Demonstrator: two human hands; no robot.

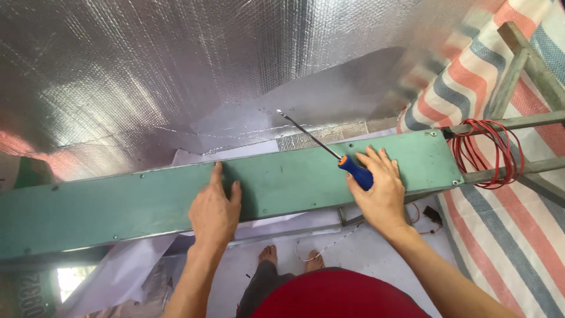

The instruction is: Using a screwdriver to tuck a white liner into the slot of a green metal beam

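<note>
From the head camera, a long green panel runs across the view from nine o'clock up toward three o'clock, its left end cut off by the picture edge. The left hand lies flat on the panel near the centre, fingers stretched toward twelve o'clock and close together, holding nothing. The right hand rests on the panel at about four o'clock from the centre, palm down with fingers loosely spread, and pins the blue and orange handle of a screwdriver under the thumb side. The screwdriver's thin metal shaft points toward eleven o'clock, its tip lying over the silver foil sheet that fills the upper half. How firmly the handle is gripped cannot be told, since the palm covers part of it.

At three o'clock a coil of red wire hangs on a grey metal frame, over a striped tarp. At six o'clock a red cap brim hides most of the body; only bare feet show on the pale floor, with a thin wire beside them, hard to make out.
</note>
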